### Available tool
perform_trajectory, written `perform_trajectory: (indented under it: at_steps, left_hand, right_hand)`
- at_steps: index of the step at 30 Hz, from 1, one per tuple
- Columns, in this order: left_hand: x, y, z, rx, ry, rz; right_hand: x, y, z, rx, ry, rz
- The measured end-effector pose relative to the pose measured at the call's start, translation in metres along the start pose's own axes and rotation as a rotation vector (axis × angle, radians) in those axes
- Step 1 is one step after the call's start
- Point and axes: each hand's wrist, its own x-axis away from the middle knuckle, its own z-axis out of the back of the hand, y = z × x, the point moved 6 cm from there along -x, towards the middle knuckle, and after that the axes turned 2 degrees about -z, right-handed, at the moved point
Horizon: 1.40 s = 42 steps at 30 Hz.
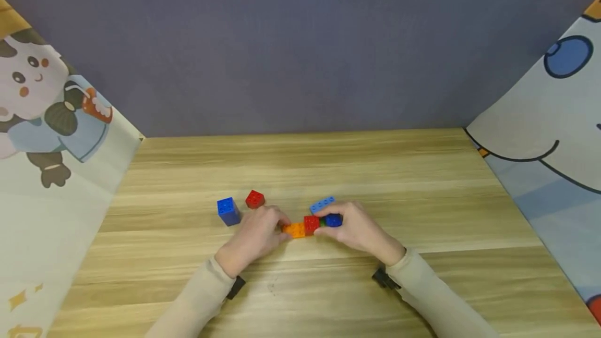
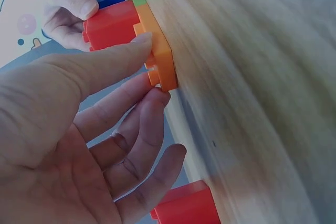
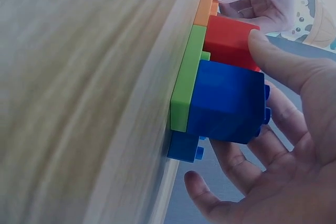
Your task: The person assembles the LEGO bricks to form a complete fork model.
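Note:
A low row of joined toy building bricks lies on the table. Its base is an orange brick (image 1: 295, 230) beside a light green brick (image 3: 181, 87). On top, a red brick (image 1: 311, 225) spans where the two meet, and a dark blue brick (image 3: 226, 100) stands on the green one, a narrow gap from the red. My left hand (image 1: 258, 232) pinches the orange brick's outer end between thumb and fingers. My right hand (image 1: 360, 228) grips the red brick, thumb in front and fingers behind, partly hidden by the blue brick.
Just behind the row lies a slim light blue brick (image 1: 322, 204). A loose red brick (image 1: 255, 200) and a tall blue block (image 1: 228, 212) stand beyond my left hand. A grey panel (image 1: 300, 51) rises along the wooden table's (image 1: 300, 160) far edge, with printed walls at both sides.

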Motion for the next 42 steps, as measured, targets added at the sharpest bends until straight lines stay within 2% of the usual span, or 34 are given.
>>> perform_trajectory:
  at_steps: [6,13,16,21,24,30,36,42]
  left_hand:
    - [0.001,0.002,0.001,-0.074,0.016,-0.054]
    - [0.003,0.000,0.007,-0.104,0.056,-0.052]
    - [0.003,-0.001,0.018,-0.143,0.113,-0.065]
    - [0.002,-0.005,0.045,-0.231,0.243,-0.081]
    - [0.000,-0.011,0.058,-0.231,0.274,-0.061]
    - [0.000,-0.025,0.069,-0.237,0.224,0.021]
    - [-0.001,-0.035,0.068,-0.264,0.165,0.074]
    - [-0.002,-0.039,0.063,-0.290,0.122,0.095]
  right_hand:
    - [-0.001,0.000,0.001,-0.002,0.004,0.001]
    - [0.000,0.001,0.000,0.006,0.006,0.016]
    - [0.001,0.001,0.000,0.009,0.008,0.013]
    - [0.001,0.002,0.000,0.017,0.008,-0.006]
    - [0.001,0.001,0.000,0.016,0.006,-0.010]
    - [0.001,-0.001,0.000,0.012,0.009,-0.007]
    - [0.001,-0.002,0.000,0.013,0.006,-0.006]
    - [0.002,0.000,0.000,0.007,0.002,-0.017]
